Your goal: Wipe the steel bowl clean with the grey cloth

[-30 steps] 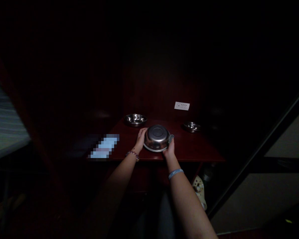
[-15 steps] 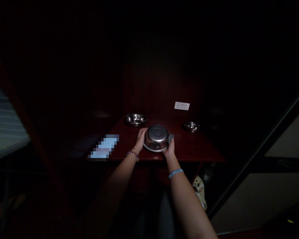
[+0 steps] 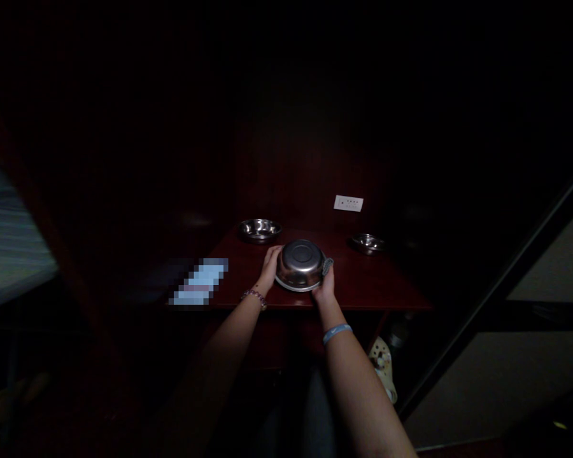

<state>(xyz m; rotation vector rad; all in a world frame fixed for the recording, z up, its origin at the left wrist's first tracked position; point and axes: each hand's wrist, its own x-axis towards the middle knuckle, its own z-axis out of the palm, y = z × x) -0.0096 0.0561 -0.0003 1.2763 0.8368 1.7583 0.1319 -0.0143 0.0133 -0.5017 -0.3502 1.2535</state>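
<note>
An upturned steel bowl is gripped between my two hands over the dark red desk, its base facing up. My left hand clasps the bowl's left side, thumb and some fingers out of sight. On the right side, my right hand holds the bowl along with a grey-green cloth pressed to its wall. Whether the rim rests on the desk I cannot tell. Behind, a wider steel bowl sits upright at the back left, and a smaller steel bowl at the back right.
A pixelated bright panel lies at the desk's left front. A white wall socket is on the back panel. Below the desk at right is a pale clog. A dark slanted frame stands at right. The room is very dim.
</note>
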